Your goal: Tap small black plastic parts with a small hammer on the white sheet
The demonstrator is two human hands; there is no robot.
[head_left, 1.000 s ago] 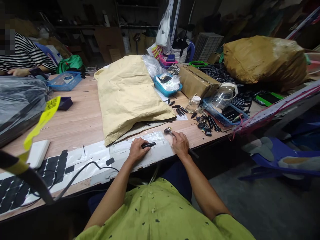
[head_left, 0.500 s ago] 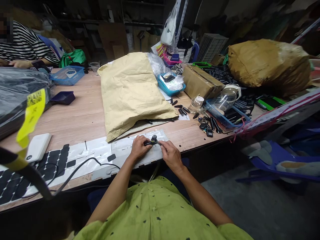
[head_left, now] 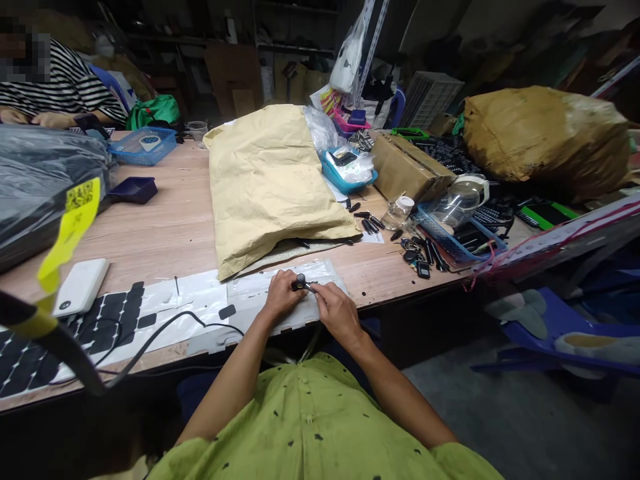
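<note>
Over a plastic-covered sheet point(head_left: 260, 308) at the table's front edge, my two hands work close together. My left hand point(head_left: 281, 292) is closed around a small black part with a rounded knob point(head_left: 301, 280). From the right, my right hand point(head_left: 338, 309) pinches a thin metallic tool point(head_left: 311, 287), its tip against or very near the black part. Fingers cover most of both items, so their exact kind is unclear. Just behind the hands rests a large cream paper sack point(head_left: 270, 187).
On the left lie black adhesive pads point(head_left: 117, 310), a white power bank point(head_left: 83, 287) and a cable point(head_left: 170, 320). Rightward are loose black pieces point(head_left: 370, 223), a jar point(head_left: 397, 212), a blue basket point(head_left: 463, 250) and a carton point(head_left: 407, 167). A co-worker in a striped top point(head_left: 75, 80) sits far left.
The black part has shifted slightly left and turned in my left hand. My right hand has followed it a little to the left. The whole view has swung slightly left.
</note>
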